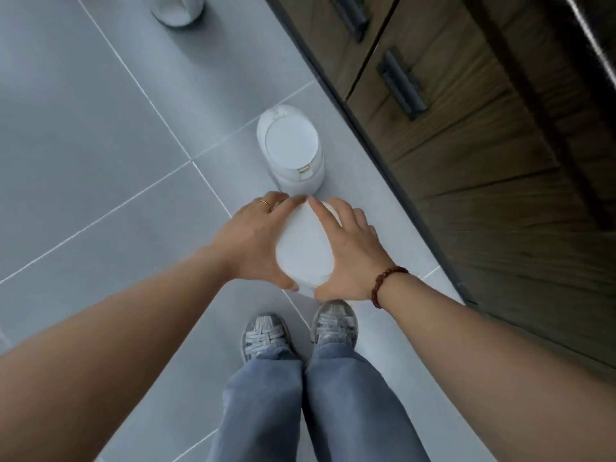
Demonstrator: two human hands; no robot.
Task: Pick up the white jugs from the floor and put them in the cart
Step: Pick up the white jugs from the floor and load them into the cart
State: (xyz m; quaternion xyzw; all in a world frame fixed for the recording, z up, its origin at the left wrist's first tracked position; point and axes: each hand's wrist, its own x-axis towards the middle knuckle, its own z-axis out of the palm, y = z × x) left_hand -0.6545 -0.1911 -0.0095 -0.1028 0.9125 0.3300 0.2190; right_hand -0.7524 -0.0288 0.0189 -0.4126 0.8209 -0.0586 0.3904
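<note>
A white jug [304, 248] is gripped between both hands above the grey tiled floor, just in front of my shoes. My left hand [256, 238] wraps its left side and my right hand [353, 251] wraps its right side, fingertips nearly meeting at the far end. A second white jug [290, 150] with a flat round lid stands upright on the floor just beyond the hands. The base of a third white jug [178, 10] shows at the top edge. No cart is in view.
Dark wooden cabinets with black handles [401, 85] run along the right side, their black base strip [383, 155] close to the jugs. My two shoes [300, 331] stand on the tiles below the hands. Grey floor tiles [83, 145] stretch to the left.
</note>
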